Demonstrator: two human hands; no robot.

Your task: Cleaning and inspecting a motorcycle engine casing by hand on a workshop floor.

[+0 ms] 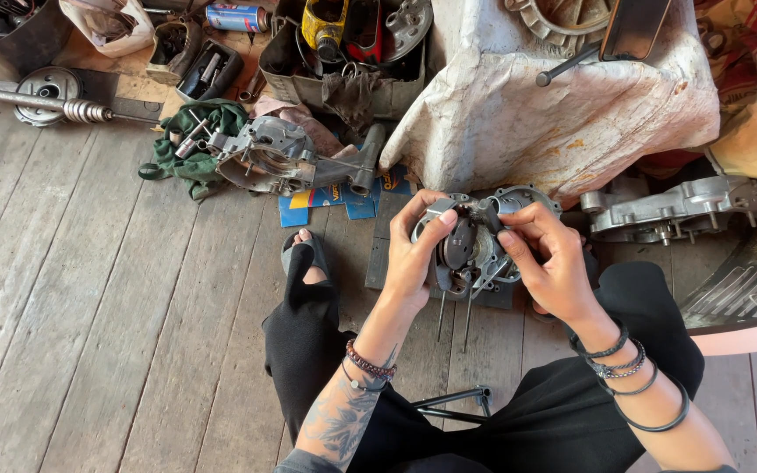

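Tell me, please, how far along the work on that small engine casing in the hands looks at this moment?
Already apart: a larger crankcase half lies on the plank floor, another casing at the right. In hand: the left hand and right hand both grip a round metal engine casing, long studs hanging below it, fingers at its top. Left: both casings on the floor lie unjoined; tools sit in the box.

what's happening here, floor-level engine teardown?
A person sitting on a plank floor holds a round grey metal engine part up in both hands. The left hand grips its left edge and the right hand grips its right side; long studs hang from its underside. Another engine casing lies on the floor by a green rag, with a third casing to the right.
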